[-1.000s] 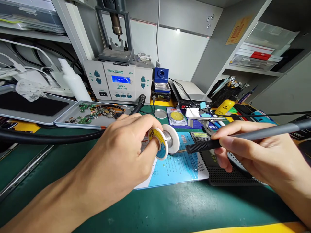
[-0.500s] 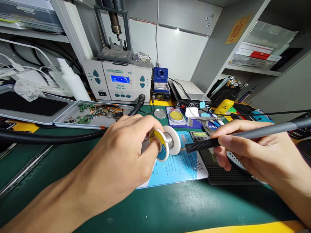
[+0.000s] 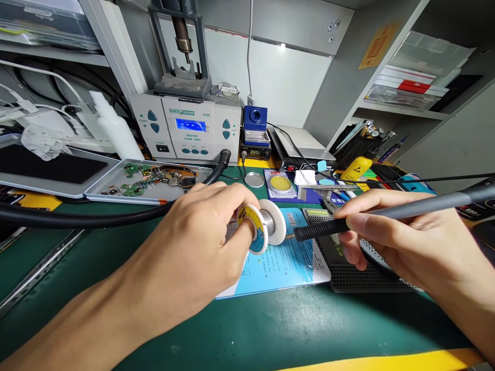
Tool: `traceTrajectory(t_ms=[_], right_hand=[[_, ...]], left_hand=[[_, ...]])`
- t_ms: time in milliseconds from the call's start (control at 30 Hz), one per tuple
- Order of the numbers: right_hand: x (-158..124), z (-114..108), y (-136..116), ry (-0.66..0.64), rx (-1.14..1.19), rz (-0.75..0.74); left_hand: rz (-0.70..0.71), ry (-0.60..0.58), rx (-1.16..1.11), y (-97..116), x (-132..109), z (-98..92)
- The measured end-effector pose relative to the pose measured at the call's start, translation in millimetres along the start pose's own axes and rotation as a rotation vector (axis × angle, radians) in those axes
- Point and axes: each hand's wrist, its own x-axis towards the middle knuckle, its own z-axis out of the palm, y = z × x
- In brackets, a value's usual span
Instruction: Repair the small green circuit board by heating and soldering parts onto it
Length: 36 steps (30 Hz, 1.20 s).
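Note:
My left hand (image 3: 211,232) is closed on a white-flanged spool of solder wire (image 3: 275,221), thumb and fingers at its labelled side. In my right hand (image 3: 390,226) a soldering iron (image 3: 323,229) is held like a pen, its dark ribbed grip pointing left. The iron's thin metal tip runs up to the spool's right flange, which hides its end; whether it touches solder I cannot tell. Both are above a blue printed card (image 3: 278,273) lying on the green mat (image 3: 232,330). A black perforated plate (image 3: 359,278) lies under my right hand.
Behind my left hand is a tray of circuit boards (image 3: 96,191). A hot-air station (image 3: 154,118) and a small blue iron stand (image 3: 255,116) are at the back. A yellow flux tin (image 3: 281,184), tweezers and a yellow bottle (image 3: 358,167) stand right. A black hose (image 3: 77,217) crosses the left.
Almost nothing differs. The view has shifted very slightly, while both hands keep the spool and the iron in the same position.

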Motion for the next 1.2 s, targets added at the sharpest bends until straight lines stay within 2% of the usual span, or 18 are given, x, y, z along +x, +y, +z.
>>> traceTrajectory(t_ms=[700,1200], right_hand=[[-1.4,-1.0,0.4,0.045,-0.047,0.047],[-0.3,-2.3,4.0,0.028,0.025,0.08]], left_hand=[[0.009,0.007,0.016,-1.2,-2.7,0.0],[-0.011,0.003,0.002,-2.6,-3.6,-3.3]])
